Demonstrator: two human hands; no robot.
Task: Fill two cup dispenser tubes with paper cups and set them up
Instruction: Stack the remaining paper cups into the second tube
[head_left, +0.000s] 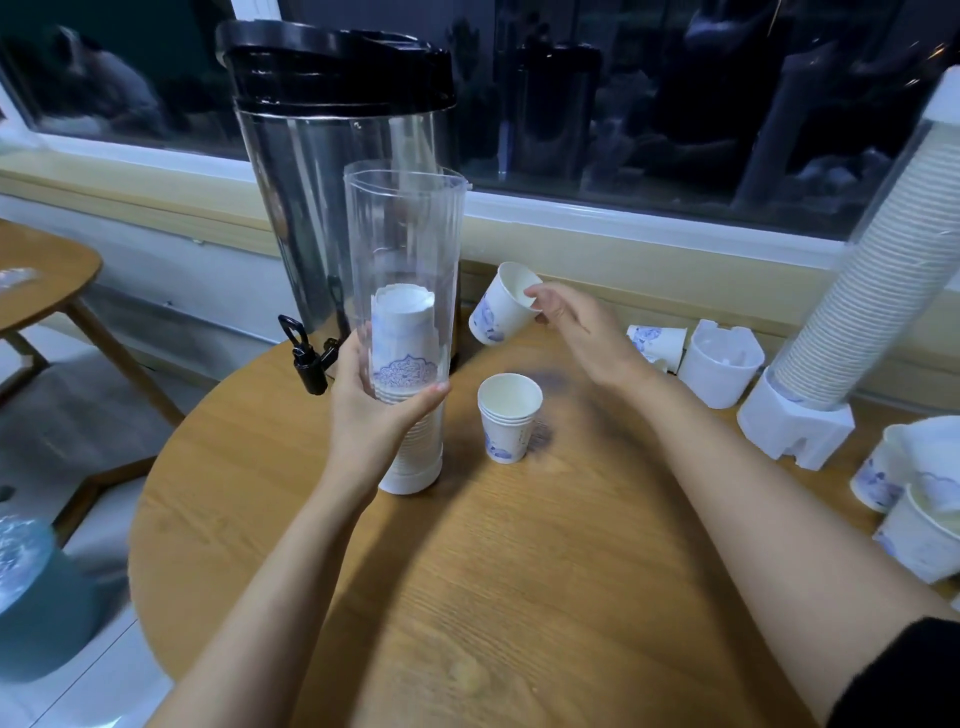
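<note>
A clear dispenser tube (405, 244) stands upright on the round wooden table (519, 597), its lower part holding a stack of upside-down paper cups (402, 343). My left hand (374, 405) grips the tube near its lower middle. My right hand (576, 327) pinches the rim of a single white paper cup with a blue pattern (501, 306), tilted in the air to the right of the tube. A short stack of cups (509, 415) stands upright on the table between my hands. At the right edge a second tube (878, 260), full of cups, leans in its white base (795, 421).
A large clear drink dispenser with a black lid (332, 156) and black tap (306, 358) stands behind the tube. A white cap (719, 364) and a cup lying on its side (657, 345) sit by the window sill. More cups (914, 499) crowd the right edge. A stool (47, 291) stands at left.
</note>
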